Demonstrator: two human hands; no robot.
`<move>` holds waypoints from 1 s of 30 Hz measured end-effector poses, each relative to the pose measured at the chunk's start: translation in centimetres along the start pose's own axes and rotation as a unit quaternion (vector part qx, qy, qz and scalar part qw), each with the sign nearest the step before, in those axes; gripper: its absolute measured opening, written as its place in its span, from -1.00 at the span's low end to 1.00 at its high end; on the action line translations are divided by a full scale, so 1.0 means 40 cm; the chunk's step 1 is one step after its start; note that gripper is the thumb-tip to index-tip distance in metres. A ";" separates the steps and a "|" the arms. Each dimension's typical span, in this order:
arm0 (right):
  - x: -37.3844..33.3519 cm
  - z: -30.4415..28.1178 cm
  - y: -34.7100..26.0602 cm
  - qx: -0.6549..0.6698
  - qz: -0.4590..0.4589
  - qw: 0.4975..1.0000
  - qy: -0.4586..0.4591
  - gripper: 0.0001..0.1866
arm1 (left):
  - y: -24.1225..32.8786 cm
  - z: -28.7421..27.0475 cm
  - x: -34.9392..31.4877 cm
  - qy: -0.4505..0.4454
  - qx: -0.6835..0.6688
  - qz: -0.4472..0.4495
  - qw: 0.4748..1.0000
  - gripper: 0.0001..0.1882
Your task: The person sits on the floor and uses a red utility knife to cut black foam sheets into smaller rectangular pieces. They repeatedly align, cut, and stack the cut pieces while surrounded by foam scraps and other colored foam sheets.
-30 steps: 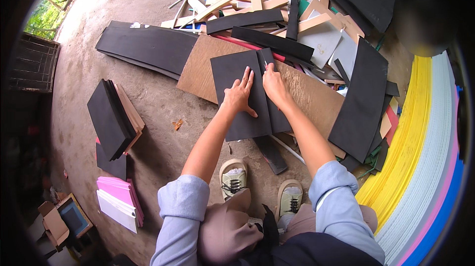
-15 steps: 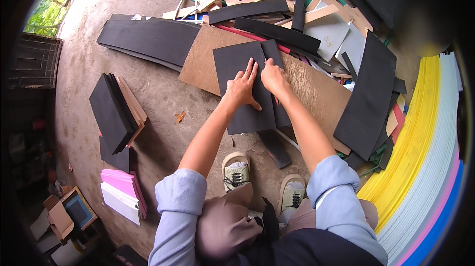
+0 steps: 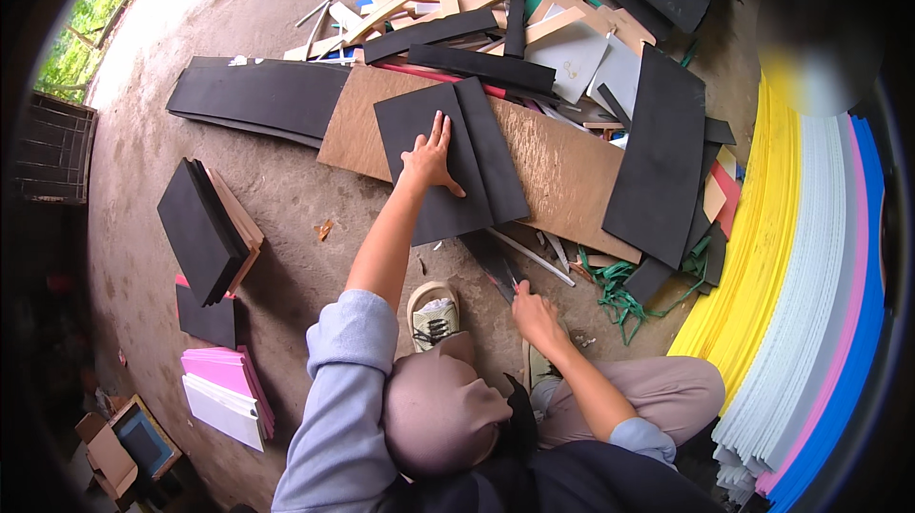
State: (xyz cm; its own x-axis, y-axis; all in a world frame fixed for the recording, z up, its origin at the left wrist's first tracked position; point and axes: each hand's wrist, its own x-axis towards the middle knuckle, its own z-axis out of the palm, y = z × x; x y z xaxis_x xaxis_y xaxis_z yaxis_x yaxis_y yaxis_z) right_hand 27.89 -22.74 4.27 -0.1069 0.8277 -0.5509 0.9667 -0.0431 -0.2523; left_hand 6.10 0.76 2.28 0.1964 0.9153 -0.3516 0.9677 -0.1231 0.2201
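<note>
My left hand [image 3: 429, 162] lies with spread fingers on a black foam sheet [image 3: 437, 213], pressing it down. Beneath that sheet, a second black sheet [image 3: 491, 146] sticks out on its right. Both rest on a brown wooden board [image 3: 553, 160]. Low and to the right, near my shoes, my right hand [image 3: 538, 318] is closed round a slim reddish tool that looks like a utility knife [image 3: 516, 284], mostly hidden by the fingers. Just beyond its tip, a narrow black strip [image 3: 488, 260] lies on the floor, partly under the sheets.
Offcuts [image 3: 410, 8] are heaped beyond the board. Long black sheets [image 3: 257, 98] lie to the left, another black sheet [image 3: 658, 155] to the right. Black and tan stacks [image 3: 200, 227] and pink sheets [image 3: 229, 370] stand at left. Green strapping [image 3: 620, 294] and yellow sheets [image 3: 753, 227] are at right.
My right hand has come off the sheets' edge and moved down toward me, taking the utility knife along. My left hand stays on the top sheet. The view has shifted right.
</note>
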 end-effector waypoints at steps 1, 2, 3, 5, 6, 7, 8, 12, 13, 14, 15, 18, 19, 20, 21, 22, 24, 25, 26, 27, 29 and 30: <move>0.025 -0.060 -0.030 0.015 -0.018 0.999 0.031 -0.82 | -0.013 0.007 -0.012 0.004 -0.002 0.003 1.000 0.53; 0.063 -0.116 -0.056 0.029 -0.035 0.997 0.065 -0.82 | -0.021 0.009 -0.015 0.011 -0.004 0.008 1.000 0.53; 0.104 -0.160 -0.077 0.021 -0.056 0.993 0.101 -0.82 | -0.024 0.004 -0.012 0.023 -0.007 0.014 1.000 0.53; 0.213 -0.232 -0.126 0.027 -0.087 0.984 0.151 -0.82 | -0.037 0.002 -0.014 0.040 -0.003 0.026 0.999 0.52; 0.271 -0.271 -0.143 0.036 -0.090 0.981 0.169 -0.82 | -0.029 0.007 -0.011 0.048 -0.006 0.038 0.998 0.52; 0.337 -0.296 -0.155 0.029 -0.088 0.979 0.183 -0.81 | -0.015 0.002 -0.011 0.051 -0.001 0.047 0.998 0.52; 0.405 -0.315 -0.174 0.024 -0.092 0.976 0.197 -0.81 | -0.013 -0.003 -0.012 0.054 -0.001 0.049 0.997 0.52; 0.610 -0.342 -0.241 0.008 -0.101 0.971 0.219 -0.79 | -0.013 -0.007 -0.016 0.056 -0.009 0.054 0.997 0.50; 0.640 -0.343 -0.255 0.009 -0.098 0.971 0.216 -0.79 | -0.013 -0.010 -0.014 0.056 -0.010 0.054 0.997 0.50; 0.655 -0.341 -0.274 0.015 -0.097 0.974 0.206 -0.78 | -0.017 -0.010 -0.019 0.052 -0.011 0.050 0.997 0.50; 0.667 -0.342 -0.286 0.021 -0.093 0.976 0.196 -0.77 | -0.019 -0.010 -0.022 0.053 -0.010 0.052 0.997 0.49; 0.677 -0.343 -0.306 0.034 -0.080 0.982 0.167 -0.77 | -0.030 -0.012 -0.030 0.077 -0.021 0.065 0.995 0.48; 0.679 -0.344 -0.308 0.034 -0.083 0.982 0.165 -0.77 | -0.031 -0.012 -0.032 0.074 -0.019 0.067 0.995 0.48; 0.681 -0.352 -0.307 0.032 -0.084 0.982 0.167 -0.77 | -0.029 -0.015 -0.030 0.078 -0.015 0.070 0.994 0.47; 0.685 -0.362 -0.306 0.022 -0.077 0.985 0.151 -0.76 | -0.024 -0.017 -0.030 0.082 -0.012 0.074 0.994 0.47; 0.679 -0.365 -0.302 0.018 -0.063 0.989 0.136 -0.75 | -0.018 -0.018 -0.029 0.086 -0.008 0.079 0.993 0.46; 0.663 -0.376 -0.301 0.009 -0.039 0.993 0.107 -0.74 | -0.014 -0.020 -0.027 0.075 -0.009 0.077 0.994 0.46; 0.638 -0.368 -0.294 0.011 -0.027 0.995 0.099 -0.73 | -0.011 -0.021 -0.025 0.069 -0.010 0.079 0.994 0.46; 0.604 -0.361 -0.285 0.002 -0.012 0.997 0.075 -0.74 | -0.013 -0.026 -0.021 0.075 -0.005 0.075 0.994 0.47; 0.554 -0.341 -0.278 0.011 -0.009 0.998 0.056 -0.75 | -0.024 -0.016 -0.025 0.074 -0.001 0.069 0.995 0.48; 0.442 -0.285 -0.231 0.020 -0.011 0.999 0.041 -0.77 | -0.026 -0.011 -0.021 0.071 0.009 0.068 0.995 0.51; 0.390 -0.244 -0.195 0.022 -0.018 0.999 0.046 -0.79 | -0.021 -0.011 -0.017 0.067 0.012 0.069 0.995 0.51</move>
State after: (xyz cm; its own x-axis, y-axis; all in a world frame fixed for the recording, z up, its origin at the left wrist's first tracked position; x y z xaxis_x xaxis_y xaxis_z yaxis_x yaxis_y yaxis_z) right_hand 20.96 -4.03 5.38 -0.1184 0.8766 -0.4664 0.9510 -0.0349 -0.3071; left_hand 5.10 0.41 2.76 0.3061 0.9320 -0.1941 0.9369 -0.2587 0.2354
